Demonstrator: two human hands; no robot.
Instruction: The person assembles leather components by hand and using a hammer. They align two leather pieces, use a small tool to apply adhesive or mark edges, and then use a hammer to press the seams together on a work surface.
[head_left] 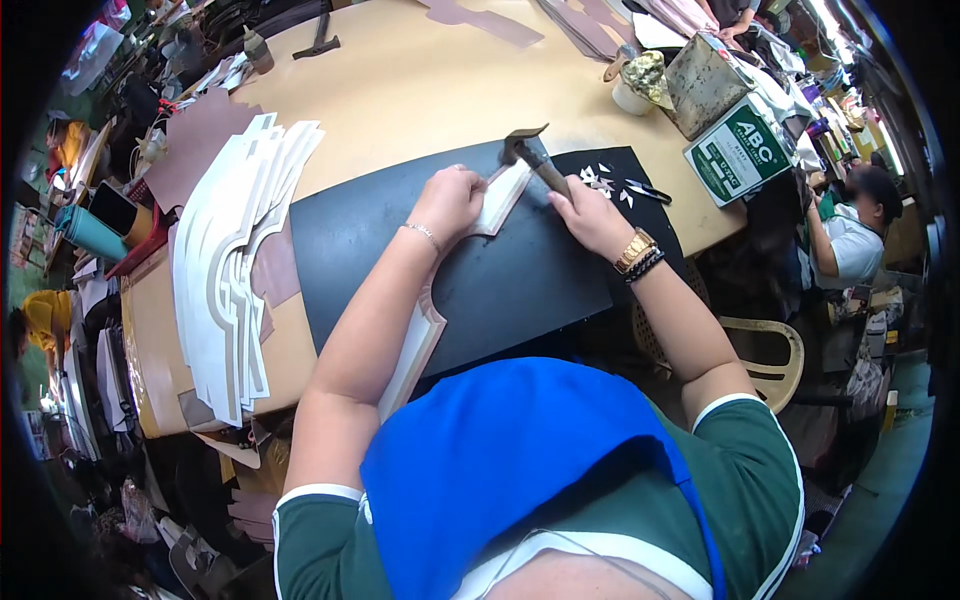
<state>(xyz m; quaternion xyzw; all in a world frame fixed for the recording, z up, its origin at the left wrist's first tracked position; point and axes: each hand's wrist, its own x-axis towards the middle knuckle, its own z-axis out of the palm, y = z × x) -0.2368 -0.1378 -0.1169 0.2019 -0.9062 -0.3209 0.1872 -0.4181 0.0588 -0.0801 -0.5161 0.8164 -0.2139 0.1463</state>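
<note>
In a crowded workrm, racks, bags & fabric pile up L and R, w/ a person in a white shirt (pixel 855 240) at far R and a plastic chair (pixel 765 365) tucked near the bench's R corner. Main surface = big tan table (pixel 400 90), bare across its middle. On it, nr the wearer, lies a black mat (pixel 520 280); a smaller dark sheet (pixel 665 235) shows at its R side. L of the mat: a fanned stack of white cut pieces (pixel 205 290), w/ mauve sheets (pixel 205 125) behind. Back R: a green-and-white tin (pixel 740 150), a stained can (pixel 708 85) and a white tub (pixel 630 98) w/ a yellowish lump on top — all clear of the mat. Far edge: 1 spare hammer (pixel 320 40) + 1 bottle (pixel 258 50).

The curved white strip (pixel 497 200) is on the mat; L forearm blocks its mid part. Hammer (pixel 545 175) is over the strip's far end, contact unclear. R hand (pixel 595 215) — fingers wrapped round its handle. L hand (pixel 448 203) sits at the strip, fingers curled; can't tell if they pinch it. Smallest: a dark-handled tool (pixel 648 190) beside white scraps (pixel 597 180), R of the hammer.
</note>
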